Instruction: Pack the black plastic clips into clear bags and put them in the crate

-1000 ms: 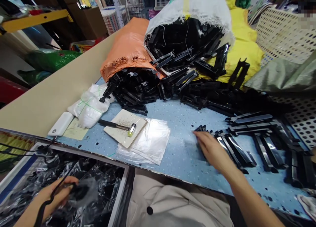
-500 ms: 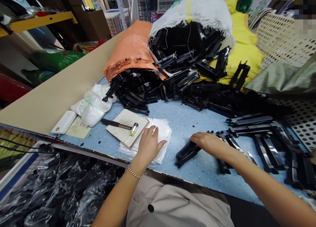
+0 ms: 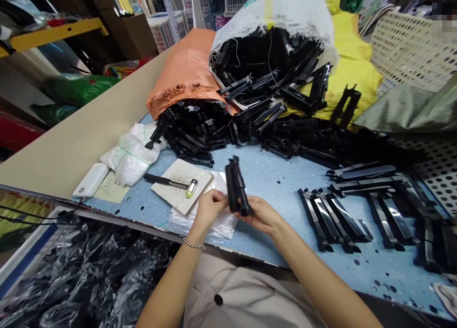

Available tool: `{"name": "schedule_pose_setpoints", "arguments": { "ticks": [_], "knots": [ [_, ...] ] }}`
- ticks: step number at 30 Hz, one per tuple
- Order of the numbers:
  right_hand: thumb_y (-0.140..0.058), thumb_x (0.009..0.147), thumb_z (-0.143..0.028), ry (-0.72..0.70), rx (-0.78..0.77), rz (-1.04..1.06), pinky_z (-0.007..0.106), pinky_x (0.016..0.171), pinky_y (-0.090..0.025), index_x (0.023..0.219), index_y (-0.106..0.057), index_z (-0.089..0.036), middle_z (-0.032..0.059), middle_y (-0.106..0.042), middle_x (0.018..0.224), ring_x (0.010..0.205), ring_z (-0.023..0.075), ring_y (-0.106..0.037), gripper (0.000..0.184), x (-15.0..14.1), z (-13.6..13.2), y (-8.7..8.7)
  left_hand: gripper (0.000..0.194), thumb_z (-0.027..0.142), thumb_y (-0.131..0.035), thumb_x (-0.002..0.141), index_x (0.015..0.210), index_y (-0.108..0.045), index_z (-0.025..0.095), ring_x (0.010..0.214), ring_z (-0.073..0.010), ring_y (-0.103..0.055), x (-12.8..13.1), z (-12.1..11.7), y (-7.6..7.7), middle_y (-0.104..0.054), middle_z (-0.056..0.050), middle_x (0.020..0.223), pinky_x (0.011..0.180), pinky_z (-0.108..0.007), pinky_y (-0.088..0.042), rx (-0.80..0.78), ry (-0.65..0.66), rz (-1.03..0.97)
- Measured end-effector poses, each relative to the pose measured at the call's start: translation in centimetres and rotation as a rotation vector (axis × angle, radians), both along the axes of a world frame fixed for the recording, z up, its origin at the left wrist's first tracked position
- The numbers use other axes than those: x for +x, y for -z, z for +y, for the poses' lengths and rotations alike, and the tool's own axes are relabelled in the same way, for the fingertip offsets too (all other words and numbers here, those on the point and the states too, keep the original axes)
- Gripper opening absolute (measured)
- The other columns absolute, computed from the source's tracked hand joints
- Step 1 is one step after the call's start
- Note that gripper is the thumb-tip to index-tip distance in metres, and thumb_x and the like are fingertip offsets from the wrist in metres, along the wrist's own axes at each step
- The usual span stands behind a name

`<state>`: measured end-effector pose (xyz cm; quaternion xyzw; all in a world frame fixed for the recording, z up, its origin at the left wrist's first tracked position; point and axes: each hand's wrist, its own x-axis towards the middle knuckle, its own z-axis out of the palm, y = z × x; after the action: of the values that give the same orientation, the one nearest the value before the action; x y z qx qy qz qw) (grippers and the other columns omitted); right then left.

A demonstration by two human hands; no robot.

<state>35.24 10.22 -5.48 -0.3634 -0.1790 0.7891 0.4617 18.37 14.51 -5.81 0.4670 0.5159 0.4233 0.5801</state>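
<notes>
Hands meet in front of the person: the right hand (image 3: pixel 262 213) grips a long black part (image 3: pixel 236 187) by its near end, and the left hand (image 3: pixel 212 206) has thumb and fingers drawn together beside that same end. Whether the left fingertips pinch the part, or a bit of plastic, cannot be told.

The held part is just right of a pale board (image 3: pixel 185 171), the landmark here. Its long axis runs from the right fingers toward the far side of the bench (image 3: pixel 278 175), tipped slightly left at the far end. How steeply it is raised is unclear.

Both forearms reach in from the near edge and slant inward toward each other. The left wrist wears a beaded bracelet (image 3: pixel 193 243); the right hand has its fingers curled around the part's near end.

On the board lies a hammer (image 3: pixel 169 181), head to the right, dark handle to the left. Thin plastic bags (image 3: pixel 228 225) extend from under the board's right side, below the hands. Well right of the board, more black parts (image 3: pixel 332 218) lie side by side, slanting. Beyond it, an orange sack (image 3: pixel 189 71) and a white sack (image 3: pixel 303 9) spill similar parts. Left of the board are a white bundle (image 3: pixel 132 156) and a white device (image 3: pixel 91 180).
</notes>
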Motion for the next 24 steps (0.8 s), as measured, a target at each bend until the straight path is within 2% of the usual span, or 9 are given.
{"name": "schedule_pose_setpoints", "arguments": {
  "ticks": [5,8,9,10,13,15,18,22,24],
  "knots": [
    [-0.074,0.073,-0.015,0.081,-0.057,0.032,0.019,0.06,-0.055,0.083,-0.071,-0.008,0.0118,-0.073,0.081,0.072,0.0144,-0.067,0.012,-0.4,1.7,0.8,0.029,0.024,-0.072,0.063,0.063,-0.044,0.018,0.058,-0.0079,-0.05,-3.0,0.2,-1.1,-0.057,0.002,0.071,0.059,-0.021,-0.041,0.027,-0.174,-0.173],
    [-0.076,0.073,-0.019,0.052,-0.073,-0.001,0.021,0.061,-0.055,0.083,-0.071,-0.009,0.0123,-0.073,0.083,0.072,0.0154,-0.067,0.016,0.3,1.1,0.8,0.01,0.017,-0.062,0.073,0.071,-0.052,0.019,0.081,-0.0138,-0.059,-4.4,-0.1,-1.2,-0.062,-0.003,0.093,0.075,-0.027,-0.048,0.32,-0.235,0.099],
    [-0.077,0.072,-0.022,0.045,-0.064,-0.022,0.021,0.061,-0.055,0.082,-0.071,-0.009,0.0115,-0.073,0.082,0.071,0.0151,-0.067,0.018,0.4,0.8,0.7,0.007,0.013,-0.058,0.075,0.075,-0.058,0.019,0.092,-0.0169,-0.059,-4.5,-0.2,-1.1,-0.062,-0.005,0.102,0.085,-0.032,-0.047,0.435,-0.19,0.247],
    [-0.078,0.071,-0.026,0.05,-0.043,-0.048,0.021,0.061,-0.054,0.081,-0.071,-0.009,0.0106,-0.073,0.08,0.069,0.0143,-0.067,0.02,0.5,0.5,0.4,0.015,0.009,-0.053,0.076,0.08,-0.063,0.02,0.102,-0.0194,-0.058,-4.6,-0.3,-0.9,-0.062,-0.007,0.109,0.093,-0.036,-0.045,0.525,-0.116,0.384],
    [-0.077,0.073,-0.033,0.057,0.044,-0.117,0.02,0.06,-0.052,0.081,-0.071,-0.01,0.0084,-0.073,0.079,0.063,0.0116,-0.065,0.025,0.7,-0.9,-0.7,0.036,0.004,-0.044,0.078,0.099,-0.069,0.02,0.111,-0.0215,-0.057,-4.4,-0.3,-0.3,-0.062,-0.008,0.115,0.1,-0.04,-0.042,0.588,0.074,0.575],
    [-0.075,0.075,-0.036,-0.063,0.045,-0.093,0.021,0.057,-0.052,0.084,-0.07,-0.011,0.0096,-0.073,0.08,0.061,0.0125,-0.066,0.028,1.0,-2.4,-1.2,0.039,0.005,-0.045,0.079,0.108,-0.067,0.02,0.108,-0.0212,-0.059,-4.3,0.1,0.0,-0.062,-0.009,0.118,0.096,-0.038,-0.047,0.554,0.111,0.563],
    [-0.074,0.077,-0.032,-0.279,-0.085,0.037,0.019,0.049,-0.052,0.083,-0.065,-0.01,0.0101,-0.072,0.073,0.057,0.0146,-0.068,0.025,1.3,-4.6,-0.7,0.045,0.005,-0.046,0.08,0.12,-0.062,0.02,0.11,-0.0214,-0.059,-4.6,0.4,0.0,-0.058,-0.01,0.127,0.09,-0.035,-0.051,0.525,0.155,0.488],
    [-0.07,0.08,-0.025,-0.229,-0.229,0.189,0.014,0.049,-0.052,0.084,-0.06,-0.01,0.0086,-0.069,0.071,0.056,0.0105,-0.066,0.018,0.9,-5.3,1.6,0.052,0.005,-0.041,0.086,0.134,-0.051,0.024,0.128,-0.0209,-0.047,-4.8,-1.1,-1.4,-0.05,-0.009,0.137,0.108,-0.04,-0.04,0.599,0.224,0.472],
    [-0.069,0.081,-0.024,-0.187,-0.238,0.179,0.013,0.05,-0.052,0.089,-0.06,-0.009,0.0085,-0.068,0.075,0.056,0.0087,-0.065,0.019,0.5,-4.6,2.2,0.054,0.006,-0.04,0.089,0.138,-0.046,0.026,0.131,-0.0198,-0.044,-4.3,-2.8,-2.4,-0.048,-0.008,0.14,0.113,-0.04,-0.035,0.648,0.345,0.443]
  ]
}}
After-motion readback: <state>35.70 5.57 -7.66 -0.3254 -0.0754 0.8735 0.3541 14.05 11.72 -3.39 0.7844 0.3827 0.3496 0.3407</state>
